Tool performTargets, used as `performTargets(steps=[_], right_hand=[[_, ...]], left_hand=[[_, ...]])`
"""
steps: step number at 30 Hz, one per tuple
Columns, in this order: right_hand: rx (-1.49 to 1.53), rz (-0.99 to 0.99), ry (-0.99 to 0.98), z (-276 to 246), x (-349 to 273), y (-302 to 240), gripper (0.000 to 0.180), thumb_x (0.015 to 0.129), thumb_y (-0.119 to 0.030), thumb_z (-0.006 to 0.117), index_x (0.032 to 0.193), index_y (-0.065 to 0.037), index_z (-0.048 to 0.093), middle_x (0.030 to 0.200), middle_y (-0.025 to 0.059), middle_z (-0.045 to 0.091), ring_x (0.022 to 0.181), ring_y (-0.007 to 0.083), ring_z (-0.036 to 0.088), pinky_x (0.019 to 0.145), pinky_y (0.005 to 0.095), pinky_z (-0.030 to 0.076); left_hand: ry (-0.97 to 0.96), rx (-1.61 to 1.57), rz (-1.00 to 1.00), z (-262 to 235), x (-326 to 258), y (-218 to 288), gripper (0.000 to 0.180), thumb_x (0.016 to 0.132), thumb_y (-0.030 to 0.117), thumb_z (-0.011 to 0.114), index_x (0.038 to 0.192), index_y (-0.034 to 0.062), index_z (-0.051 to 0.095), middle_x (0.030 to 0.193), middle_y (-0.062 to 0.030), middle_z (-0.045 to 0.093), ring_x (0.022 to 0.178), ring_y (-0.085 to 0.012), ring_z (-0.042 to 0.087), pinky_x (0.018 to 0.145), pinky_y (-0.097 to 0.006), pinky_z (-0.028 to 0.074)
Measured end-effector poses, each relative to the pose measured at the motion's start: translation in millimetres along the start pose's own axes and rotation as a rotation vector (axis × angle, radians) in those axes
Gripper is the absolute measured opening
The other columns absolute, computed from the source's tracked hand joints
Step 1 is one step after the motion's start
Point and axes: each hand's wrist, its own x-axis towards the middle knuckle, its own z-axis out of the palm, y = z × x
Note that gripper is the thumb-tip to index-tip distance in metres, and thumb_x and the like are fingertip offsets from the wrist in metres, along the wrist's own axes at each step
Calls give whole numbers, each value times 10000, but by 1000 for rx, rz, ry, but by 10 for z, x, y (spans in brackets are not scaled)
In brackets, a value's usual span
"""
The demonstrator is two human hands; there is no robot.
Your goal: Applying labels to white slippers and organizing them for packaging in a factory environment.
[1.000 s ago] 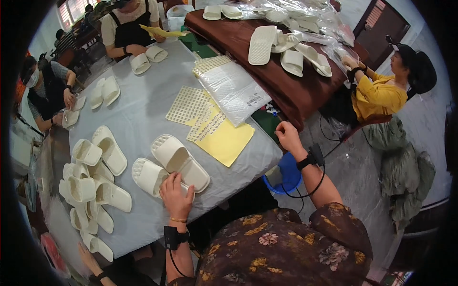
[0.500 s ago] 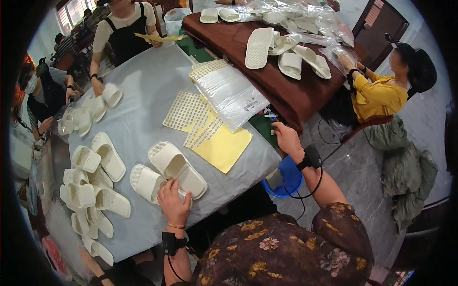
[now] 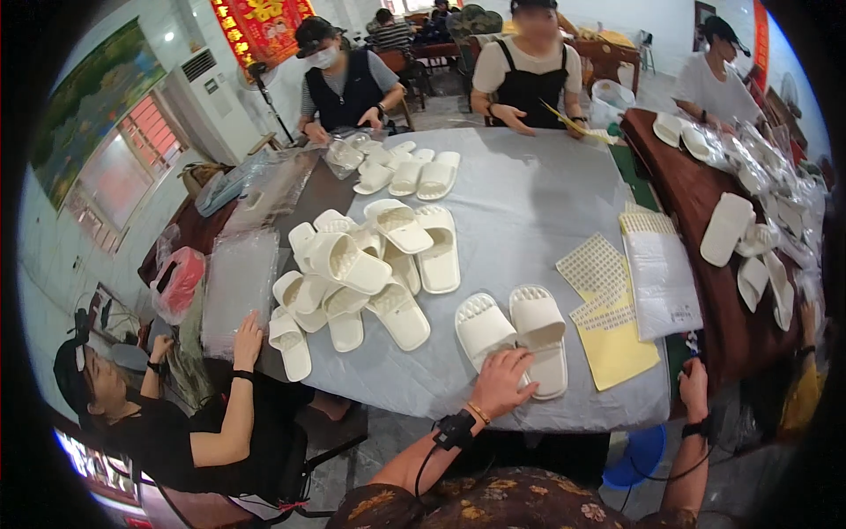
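Note:
My left hand point(image 3: 502, 383) rests on the near end of a pair of white slippers point(image 3: 514, 333) lying side by side on the grey table point(image 3: 529, 220); fingers curl over the heels. My right hand point(image 3: 693, 380) grips the table's near right corner, next to a yellow sheet point(image 3: 614, 351) and holds no object. Both wrists wear black bands with cables.
A heap of white slippers point(image 3: 361, 273) lies left of centre, more slippers point(image 3: 405, 175) at the far side. Dotted sticker sheets point(image 3: 595, 264) and clear bags point(image 3: 663, 282) lie right. A brown table point(image 3: 705, 189) with slippers stands right. Several people sit around; one at the left point(image 3: 176, 423).
The view has swung left and up, showing more of the table and the people. My left hand stays on the slipper pair; my right hand has dropped to the table corner.

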Motion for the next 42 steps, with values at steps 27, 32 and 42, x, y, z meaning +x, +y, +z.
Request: performTargets(steps=[27, 32, 42], right_hand=[[-40, 54, 243, -14, -84, -249, 89, 792, 21, 594, 877, 8, 574, 854, 215, 623, 839, 417, 596, 745, 476, 468], [-24, 5, 311, -31, -18, -652, 64, 841, -26, 574, 901, -9, 591, 896, 191, 640, 877, 378, 620, 766, 440, 490], [302, -313, 101, 376, 169, -1759, 95, 819, -12, 584, 885, -15, 651, 855, 175, 657, 836, 360, 638, 744, 411, 512]], left_hand=[[9, -58, -16, 160, -32, -145, 546, 818, 429, 646, 1223, 65, 602, 1289, -113, 565, 1219, -308, 479, 1039, -455, 361], [6, -26, 3, -3, -42, -119, 529, 807, 390, 681, 1223, 71, 607, 1290, -89, 558, 1207, -294, 482, 1024, -462, 358], [66, 40, 32, 79, -48, -98, 524, 803, 393, 695, 1212, 74, 620, 1276, -78, 556, 1211, -296, 472, 1025, -457, 351]])
